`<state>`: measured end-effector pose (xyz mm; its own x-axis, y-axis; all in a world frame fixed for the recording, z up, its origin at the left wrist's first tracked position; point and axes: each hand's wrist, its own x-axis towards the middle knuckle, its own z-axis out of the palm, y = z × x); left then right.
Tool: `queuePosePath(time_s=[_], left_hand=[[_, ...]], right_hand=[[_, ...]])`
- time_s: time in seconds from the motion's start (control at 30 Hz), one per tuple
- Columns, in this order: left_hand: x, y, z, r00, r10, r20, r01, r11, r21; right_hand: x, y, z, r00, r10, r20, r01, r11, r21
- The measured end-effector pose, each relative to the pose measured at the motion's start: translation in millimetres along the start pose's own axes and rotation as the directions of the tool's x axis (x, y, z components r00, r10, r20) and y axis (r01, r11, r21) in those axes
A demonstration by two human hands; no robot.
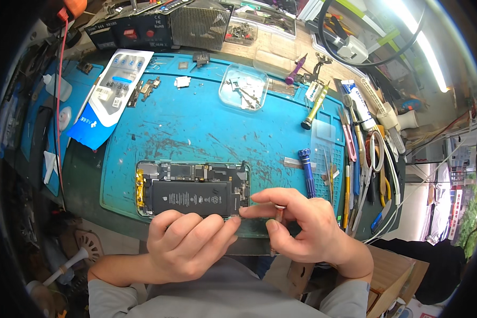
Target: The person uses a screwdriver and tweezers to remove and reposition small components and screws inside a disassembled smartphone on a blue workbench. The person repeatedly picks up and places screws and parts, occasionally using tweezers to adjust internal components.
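An opened smartphone (193, 199) lies on its back on the blue mat, with its black battery, circuit board and a gold flex cable on the left side exposed. At its near edge is my left hand (188, 246), fingers curled in and fingertips hidden or too small to read, so what they pinch, if anything, does not show. By the phone's lower right corner, my right hand (307, 228) grips a slim reddish screwdriver (279, 213) between thumb and fingers. Its index and middle fingertips reach toward the phone's right end, close to my left fingertips.
On the blue mat (169, 127), a clear tray (244, 87) of small parts stands farther back. A blue screwdriver (307, 172) and a yellow-green screwdriver (316, 108) lie to the right, before tweezers and pliers. A blue-and-white package (108, 100) rests at the left.
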<state>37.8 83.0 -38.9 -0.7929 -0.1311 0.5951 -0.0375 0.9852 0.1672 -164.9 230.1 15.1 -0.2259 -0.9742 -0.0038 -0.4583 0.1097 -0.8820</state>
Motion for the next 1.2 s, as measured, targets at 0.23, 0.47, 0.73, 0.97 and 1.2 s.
queuePosePath(time_s=[0.23, 0.47, 0.73, 0.97, 1.2], left_hand=[[1.5, 0.0, 1.5, 1.0, 0.001, 0.004, -0.001, 1.0, 0.004], [2.2, -0.3, 2.4, 1.0, 0.022, 0.001, -0.023, 1.0, 0.017], [2.9, -0.7, 1.3, 1.0, 0.025, 0.009, -0.025, 1.0, 0.014], [3.4, -0.9, 0.1, 1.0, 0.017, 0.013, -0.017, 1.0, 0.006], [4.6, -0.4, 0.4, 1.0, 0.012, 0.016, -0.012, 1.0, 0.004]], right_hand=[[-0.2, 3.1, 1.3, 0.998, -0.049, -0.025, 0.049, 0.999, 0.006], [0.3, 7.7, 3.4, 0.994, -0.092, -0.054, 0.092, 0.996, 0.01], [1.6, 5.7, -0.2, 0.997, -0.072, -0.026, 0.073, 0.997, 0.036], [-4.7, 3.6, -9.3, 0.995, -0.054, -0.08, 0.071, 0.972, 0.224], [8.6, 12.8, -2.6, 0.814, -0.446, -0.372, 0.468, 0.883, -0.036]])
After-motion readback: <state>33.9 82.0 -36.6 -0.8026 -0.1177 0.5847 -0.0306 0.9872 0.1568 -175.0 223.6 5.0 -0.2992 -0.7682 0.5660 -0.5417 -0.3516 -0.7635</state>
